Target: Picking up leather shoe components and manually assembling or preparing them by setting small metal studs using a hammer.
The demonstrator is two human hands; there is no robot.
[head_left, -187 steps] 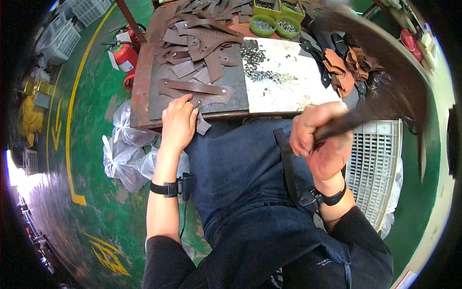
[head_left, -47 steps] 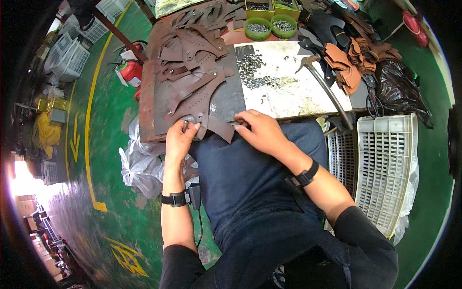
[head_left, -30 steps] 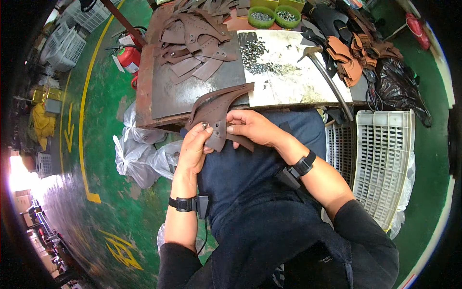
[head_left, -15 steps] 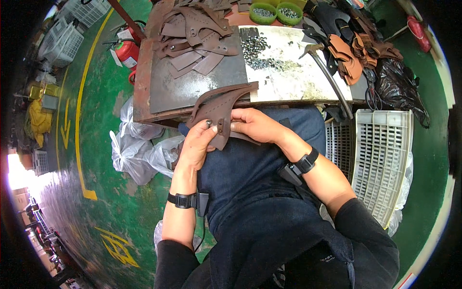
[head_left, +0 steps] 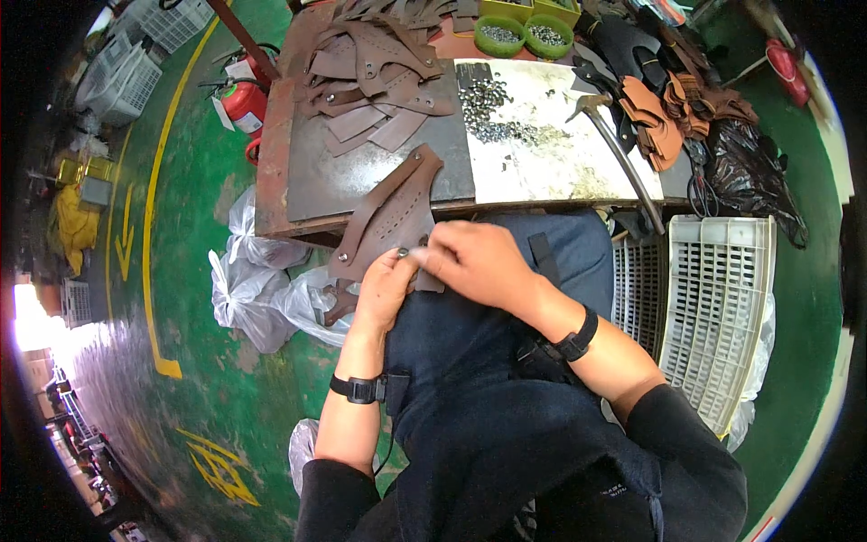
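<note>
A dark brown leather piece (head_left: 397, 212) with a row of punched holes and metal snaps stands tilted above my lap, its far end reaching over the table's front edge. My left hand (head_left: 384, 289) is closed on its near end, thumb on top. A small round dark metal snap part (head_left: 403, 254) shows at that thumb's tip. My right hand (head_left: 479, 260) is curled, its thumb and fingers pinched together against the left thumb and the leather's near corner. What lies between the right fingertips is hidden.
On the table lie a pile of brown leather pieces (head_left: 375, 68), scattered metal snaps (head_left: 488, 108) and a hammer (head_left: 619, 149). Green bowls (head_left: 498, 36) of small metal parts stand behind. Right are orange leather pieces (head_left: 648, 126) and a white crate (head_left: 718, 307); left, plastic bags (head_left: 253, 298).
The leather has turned more upright and swung left. My right hand has shifted from the leather's right edge to the left thumb, its fingers curling. The view has tilted slightly.
</note>
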